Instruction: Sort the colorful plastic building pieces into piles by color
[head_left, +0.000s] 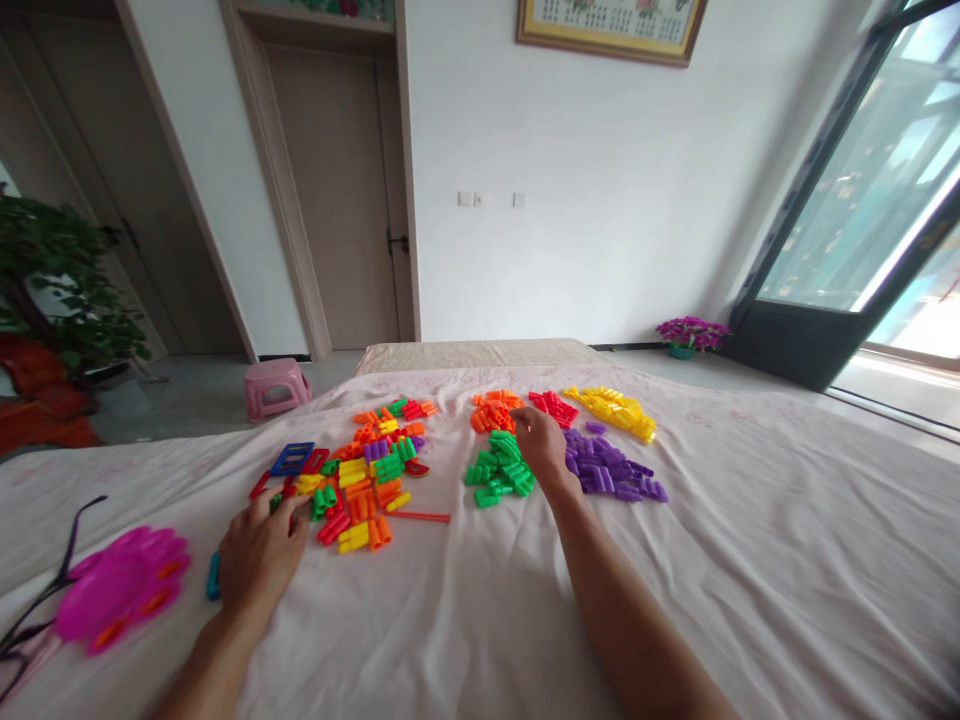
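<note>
My left hand [264, 545] rests at the left edge of a mixed pile of plastic building pieces [360, 500]. Its fingers are bent around a small green piece [277, 500], partly hidden by them. My right hand [541, 440] hovers among piles sorted by colour, fingers curled together with the tips by the orange pieces [493, 410]. What they hold, if anything, is hidden. Around that hand lie green pieces [501, 468], red pieces [553, 408], yellow pieces [619, 412] and purple pieces [611, 468].
Blue [292, 459] and red frame-shaped pieces lie beyond my left hand. A magenta flower-shaped dish [124, 590] and dark glasses [56, 590] are at the far left. A light cloth [750, 560] covers the surface. Behind it stands a pink stool [277, 390].
</note>
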